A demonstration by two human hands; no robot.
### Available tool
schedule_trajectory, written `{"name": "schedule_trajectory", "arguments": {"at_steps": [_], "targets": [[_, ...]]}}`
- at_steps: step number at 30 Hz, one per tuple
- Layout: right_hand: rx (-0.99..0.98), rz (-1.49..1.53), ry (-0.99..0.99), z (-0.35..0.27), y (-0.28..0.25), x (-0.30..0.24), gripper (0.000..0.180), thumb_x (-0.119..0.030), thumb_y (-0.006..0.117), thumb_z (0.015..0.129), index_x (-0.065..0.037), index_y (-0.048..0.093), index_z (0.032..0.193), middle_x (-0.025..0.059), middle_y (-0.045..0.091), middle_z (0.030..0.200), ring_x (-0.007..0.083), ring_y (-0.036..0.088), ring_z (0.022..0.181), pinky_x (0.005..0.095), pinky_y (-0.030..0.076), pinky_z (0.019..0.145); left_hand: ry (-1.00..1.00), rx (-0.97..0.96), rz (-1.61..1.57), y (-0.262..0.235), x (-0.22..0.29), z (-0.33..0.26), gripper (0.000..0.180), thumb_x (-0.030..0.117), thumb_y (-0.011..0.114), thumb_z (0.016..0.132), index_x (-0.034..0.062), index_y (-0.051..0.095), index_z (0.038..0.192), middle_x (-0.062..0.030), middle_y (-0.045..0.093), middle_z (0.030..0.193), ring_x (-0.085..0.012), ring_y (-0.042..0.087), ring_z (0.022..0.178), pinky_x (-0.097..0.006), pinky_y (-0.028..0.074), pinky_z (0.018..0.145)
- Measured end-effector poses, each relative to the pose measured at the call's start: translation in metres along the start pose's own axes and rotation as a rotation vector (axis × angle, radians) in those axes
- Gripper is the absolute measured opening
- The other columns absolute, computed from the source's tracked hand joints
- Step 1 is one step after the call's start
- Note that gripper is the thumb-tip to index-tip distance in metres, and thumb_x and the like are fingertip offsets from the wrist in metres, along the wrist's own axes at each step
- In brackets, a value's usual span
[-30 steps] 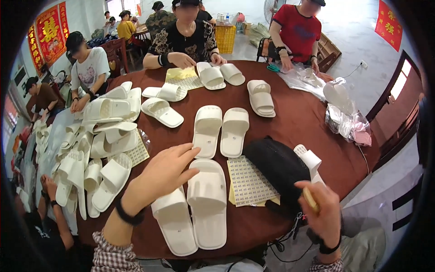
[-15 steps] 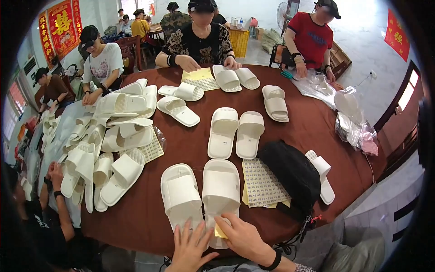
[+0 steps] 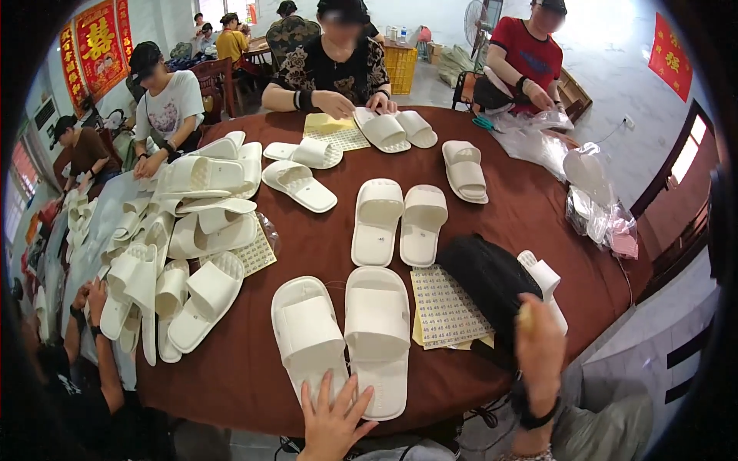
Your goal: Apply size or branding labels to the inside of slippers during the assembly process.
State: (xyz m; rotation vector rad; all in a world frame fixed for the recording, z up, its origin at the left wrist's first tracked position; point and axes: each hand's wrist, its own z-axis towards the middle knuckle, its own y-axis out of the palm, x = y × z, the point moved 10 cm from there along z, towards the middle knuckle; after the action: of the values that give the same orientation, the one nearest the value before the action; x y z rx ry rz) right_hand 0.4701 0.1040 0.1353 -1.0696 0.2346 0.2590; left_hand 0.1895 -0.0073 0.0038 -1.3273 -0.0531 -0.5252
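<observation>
Left hand: the left hand (image 3: 332, 419) is spread wide with fingers apart, holding nothing, fingertips on the heel ends of the two white slippers
Near slippers: the pair of white slippers (image 3: 346, 338) lies flat side by side just past the left hand, at the near edge of the table, heels toward the person
Right hand: the right hand (image 3: 540, 346) is curled shut on a small yellow thing (image 3: 525, 316); what it is cannot be told
Black bag: the black bag (image 3: 488, 280) lies just beyond the right hand, touching it
Sticker sheet: a pale sheet of small number stickers (image 3: 448, 307) on yellow paper lies flat between the near slippers and the black bag
Second pair: another white pair (image 3: 400, 223) lies further out past the sticker sheet, toes away
Slipper pile: many white slippers (image 3: 192, 230) are heaped well off to the left of the left hand
Other sheets: a yellow sheet and a dotted sheet (image 3: 332, 132) lie at the far side, by another person's hands
Clear bags: crinkly clear plastic bags (image 3: 596, 207) sit far out to the right of the right hand
Red signs: red wall signs hang far left (image 3: 96, 46) and far right (image 3: 667, 54)
Table: the round brown table (image 3: 307, 238) has bare room between the pairs; its near rim runs under the left hand
Change: half a second ago both hands met at the slipper heels; now the right hand has moved away to the bag
</observation>
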Motion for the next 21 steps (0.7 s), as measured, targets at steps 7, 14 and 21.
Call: {"name": "schedule_trajectory", "arguments": {"at_steps": [7, 14, 21], "targets": [[-0.097, -0.21, 0.174, -0.017, 0.019, 0.135, 0.028, -0.012, 0.061, 0.094, -0.004, 0.062, 0.121, 0.0179, 0.066, 0.1, 0.0406, 0.065, 0.092, 0.0482, 0.051, 0.081, 0.035, -0.091, 0.086, 0.023, -0.007, -0.012, 0.073, 0.061, 0.068, 0.081, 0.022, 0.055, 0.141, -0.0104, 0.045, 0.15, -0.0482, 0.035, 0.139, -0.075, 0.02, 0.109], [-0.284, 0.383, -0.053, -0.017, 0.018, -0.07, 0.036, -0.001, 0.07, 0.086, -0.002, 0.064, 0.121, 0.0184, 0.067, 0.098, 0.0325, 0.068, 0.085, 0.0364, 0.053, 0.078, -0.014, -0.056, -0.023, 0.003, -0.007, -0.001, 0.069, 0.051, 0.073, 0.08, 0.0227, 0.055, 0.14, -0.0093, 0.047, 0.148, -0.0435, 0.038, 0.138, -0.069, 0.027, 0.11], [-0.67, 0.599, -0.188, -0.057, 0.083, -0.131, 0.048, -0.006, 0.073, 0.084, -0.002, 0.058, 0.13, 0.0168, 0.059, 0.101, 0.0343, 0.063, 0.088, 0.0371, 0.051, 0.077, 0.065, 0.123, -0.2, -0.019, -0.001, -0.019, 0.044, 0.027, 0.076, 0.08, 0.0077, 0.068, 0.119, -0.0074, 0.061, 0.129, -0.0312, 0.054, 0.123, -0.051, 0.044, 0.104]]}}
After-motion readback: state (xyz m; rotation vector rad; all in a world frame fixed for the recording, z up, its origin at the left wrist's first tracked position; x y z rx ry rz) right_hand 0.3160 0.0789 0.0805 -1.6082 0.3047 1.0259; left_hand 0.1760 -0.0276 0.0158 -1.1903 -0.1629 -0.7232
